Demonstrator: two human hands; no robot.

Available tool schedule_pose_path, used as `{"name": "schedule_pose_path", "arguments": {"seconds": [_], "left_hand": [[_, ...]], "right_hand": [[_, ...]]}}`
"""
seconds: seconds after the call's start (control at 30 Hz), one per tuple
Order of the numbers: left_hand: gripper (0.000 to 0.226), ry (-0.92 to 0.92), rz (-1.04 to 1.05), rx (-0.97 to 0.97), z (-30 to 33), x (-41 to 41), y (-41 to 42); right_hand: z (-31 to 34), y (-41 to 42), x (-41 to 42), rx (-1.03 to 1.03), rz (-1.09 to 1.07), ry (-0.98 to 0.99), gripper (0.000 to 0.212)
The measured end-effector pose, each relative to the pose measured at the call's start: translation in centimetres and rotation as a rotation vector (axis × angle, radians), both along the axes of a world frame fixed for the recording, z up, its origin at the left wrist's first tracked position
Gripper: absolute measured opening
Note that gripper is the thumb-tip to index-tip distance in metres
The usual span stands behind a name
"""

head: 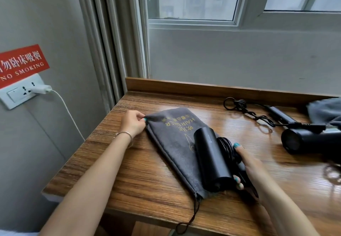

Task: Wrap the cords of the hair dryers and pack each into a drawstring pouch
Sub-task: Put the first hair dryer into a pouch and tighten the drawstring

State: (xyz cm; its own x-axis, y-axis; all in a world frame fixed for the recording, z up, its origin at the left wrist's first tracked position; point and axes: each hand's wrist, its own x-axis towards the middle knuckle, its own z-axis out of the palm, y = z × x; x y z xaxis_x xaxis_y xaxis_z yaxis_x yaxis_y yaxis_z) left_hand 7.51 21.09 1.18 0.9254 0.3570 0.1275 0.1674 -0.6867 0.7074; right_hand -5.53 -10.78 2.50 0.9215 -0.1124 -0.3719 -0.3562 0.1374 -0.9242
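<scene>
A grey drawstring pouch (pixel 173 140) with yellow lettering lies flat on the wooden table (pixel 129 171). My left hand (pixel 132 123) pinches its far corner. My right hand (pixel 249 165) grips a black hair dryer (pixel 212 158) together with its wrapped cord (pixel 227 147), resting on the pouch's right side. The pouch's drawstring (pixel 191 215) hangs over the table's front edge. A second black hair dryer (pixel 310 140) lies at the right with its cord (pixel 245 110) loosely spread across the table.
Another grey pouch (pixel 324 110) sits at the far right edge. A wall socket (pixel 20 92) with a white plug and cable (pixel 66 110) is on the left wall. A raised wooden lip (pixel 203 86) runs along the table's back.
</scene>
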Motion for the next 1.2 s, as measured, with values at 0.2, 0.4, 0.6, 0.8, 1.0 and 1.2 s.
{"name": "schedule_pose_path", "arguments": {"seconds": [0.2,0.4,0.6,0.8,1.0,1.2], "left_hand": [[0.037,-0.114,0.036,0.222,0.6,-2.6,-0.9],[0.053,0.094,-0.567,0.546,-2.4,-5.5,-7.9],[0.056,0.27,-0.659,0.868,-0.8,-2.5,-6.5],[0.044,-0.157,-0.63,0.469,0.2,-9.3,-12.0],[0.065,0.092,-0.884,0.677,-1.1,-12.4,-10.2],[0.05,-0.079,-0.78,0.498,0.4,-15.2,-10.9]], "right_hand": [[-0.1,0.0,0.0,-0.006,-0.004,-0.002,0.035],[-0.2,0.0,0.0,0.0,0.003,0.013,0.033],[0.3,0.4,-0.7,0.056,0.0,-0.06,0.026],[0.9,-1.0,-3.2,-0.145,-0.049,-0.322,0.044],[3.5,-3.7,-7.2,-0.266,-0.056,-0.549,0.029],[3.8,-5.3,-9.9,-0.092,0.01,-0.342,0.028]]}}
